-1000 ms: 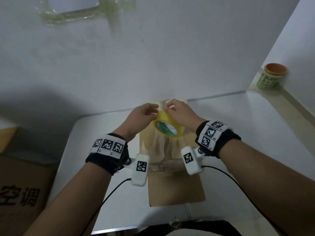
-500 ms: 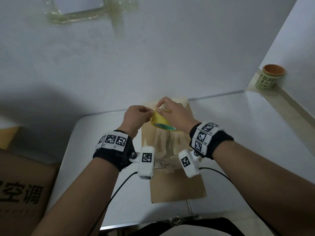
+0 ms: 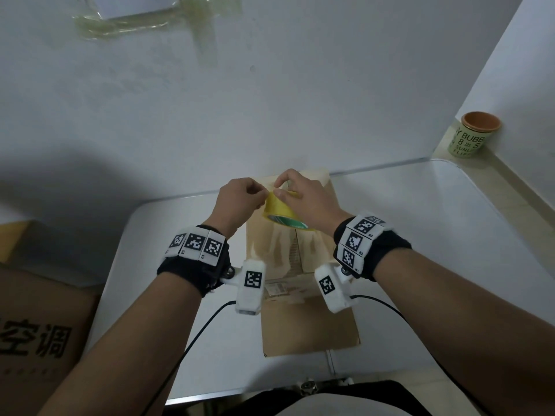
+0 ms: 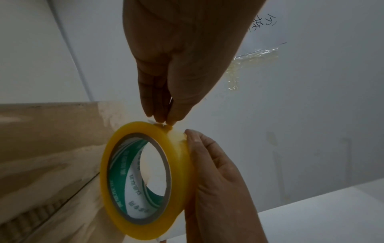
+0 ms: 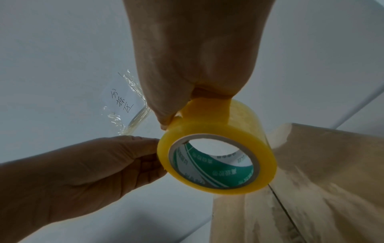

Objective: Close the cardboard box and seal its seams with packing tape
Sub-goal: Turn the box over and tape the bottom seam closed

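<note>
Head view: yellow packing tape roll (image 3: 283,216) is up over the cardboard box (image 3: 300,265) at 12 o'clock. My right hand (image 3: 303,199) grips the roll, left hand (image 3: 240,202) pinches at its free end. Light, stiff, slick film; I'd pull by the edge.

A brown cardboard box (image 3: 303,295) lies closed on the white table (image 3: 435,235), flaps meeting along its middle seam. A yellow tape roll (image 3: 280,213) with a green-printed core hangs tilted above the box's far end.
</note>
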A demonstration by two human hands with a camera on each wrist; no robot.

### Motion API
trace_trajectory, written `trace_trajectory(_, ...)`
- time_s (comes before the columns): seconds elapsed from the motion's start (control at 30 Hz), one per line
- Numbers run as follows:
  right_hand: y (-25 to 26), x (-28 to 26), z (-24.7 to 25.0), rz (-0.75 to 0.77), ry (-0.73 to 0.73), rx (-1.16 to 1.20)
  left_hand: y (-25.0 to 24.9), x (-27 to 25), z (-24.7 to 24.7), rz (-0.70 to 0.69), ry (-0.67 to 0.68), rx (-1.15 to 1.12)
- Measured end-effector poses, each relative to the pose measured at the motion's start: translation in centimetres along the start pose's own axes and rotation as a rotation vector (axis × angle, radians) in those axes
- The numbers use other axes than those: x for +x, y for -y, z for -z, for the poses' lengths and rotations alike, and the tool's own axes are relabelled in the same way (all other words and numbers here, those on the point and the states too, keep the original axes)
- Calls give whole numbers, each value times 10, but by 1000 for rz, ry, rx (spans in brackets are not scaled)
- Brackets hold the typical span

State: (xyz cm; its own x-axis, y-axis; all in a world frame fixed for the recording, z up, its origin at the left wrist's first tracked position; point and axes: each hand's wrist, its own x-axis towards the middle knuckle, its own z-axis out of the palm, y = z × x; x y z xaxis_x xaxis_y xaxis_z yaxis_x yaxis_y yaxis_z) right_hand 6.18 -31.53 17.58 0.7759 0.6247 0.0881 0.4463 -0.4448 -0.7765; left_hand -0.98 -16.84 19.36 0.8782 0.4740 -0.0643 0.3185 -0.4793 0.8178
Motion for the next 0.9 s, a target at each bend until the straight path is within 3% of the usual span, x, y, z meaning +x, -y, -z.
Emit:
trace_trajectory(0.53, -6, 2, 1, 82, 30, -125, -2, 7, -7, -2, 14, 132)
trace_trajectory(0.77, -7, 0, -1, 74, 44, -112, -2, 11, -11, -73, 30, 417)
trace_trajectory(0.83, -8, 2, -1, 63, 39, -88, 0, 13, -11, -75, 28, 397)
trace_trajectory(0.9, -10, 4, 0, 40, 13, -40, 3, 13, -8, -49, 13, 240)
